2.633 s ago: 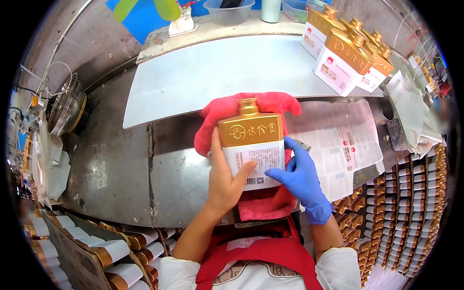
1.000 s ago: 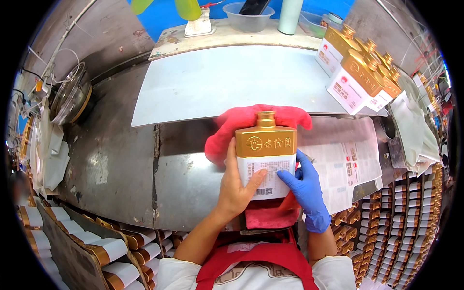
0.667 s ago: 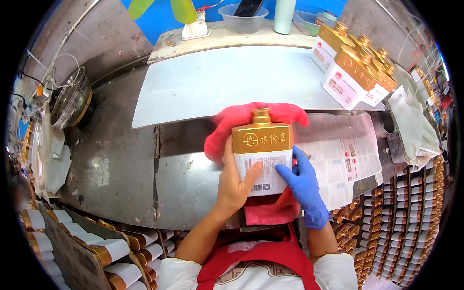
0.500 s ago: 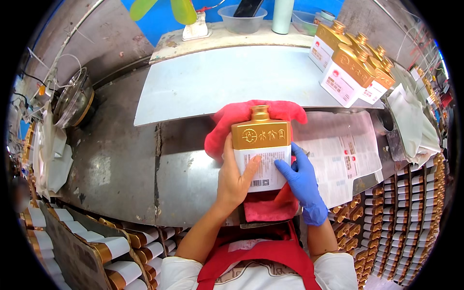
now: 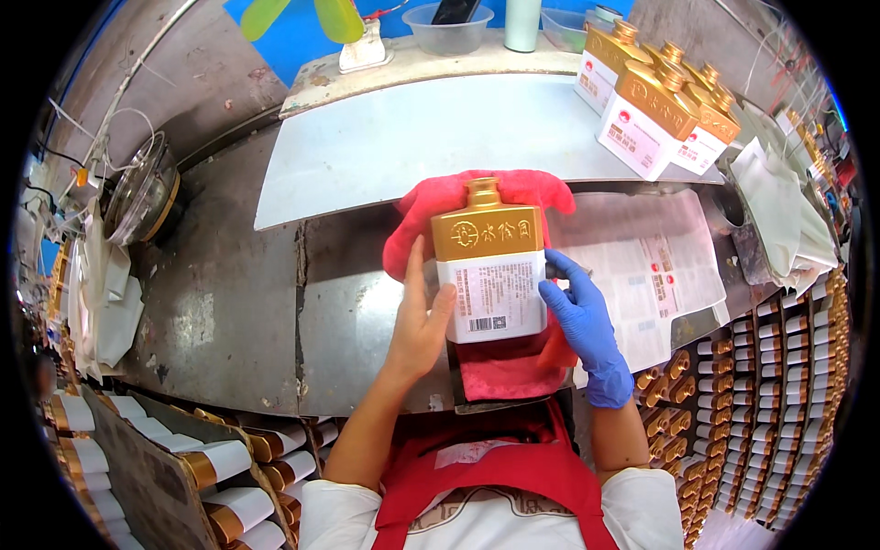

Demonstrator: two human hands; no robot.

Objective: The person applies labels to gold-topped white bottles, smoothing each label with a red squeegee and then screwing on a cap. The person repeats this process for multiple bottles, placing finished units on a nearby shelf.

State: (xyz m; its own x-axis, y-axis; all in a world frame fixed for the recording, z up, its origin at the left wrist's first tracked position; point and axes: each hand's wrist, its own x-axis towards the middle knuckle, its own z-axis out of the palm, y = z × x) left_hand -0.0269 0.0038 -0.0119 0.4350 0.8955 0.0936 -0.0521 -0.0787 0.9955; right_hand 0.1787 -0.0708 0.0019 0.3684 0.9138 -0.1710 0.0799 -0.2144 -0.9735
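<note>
A flat bottle with a gold, embossed shoulder and neck and a white printed lower body lies between my hands, its labelled face up and neck pointing away. My bare left hand is at its left side, thumb at the edge and fingers reaching along it. On the right side, my right hand, in a blue glove, has its thumb at the edge and other fingers partly hidden. Beneath the bottle is a red cloth, spread over the work surface and showing beyond the neck and below the base.
Several similar bottles stand at the far right of a pale board. A printed sheet lies to the right. Racks of gold-and-white bottles fill the lower right, with more bottles lower left. A small fan stands behind.
Both thumbs have slid off the label's face toward the bottle's side edges, so more print shows. The bottle, cloth and surroundings sit slightly higher and further left in the view.
</note>
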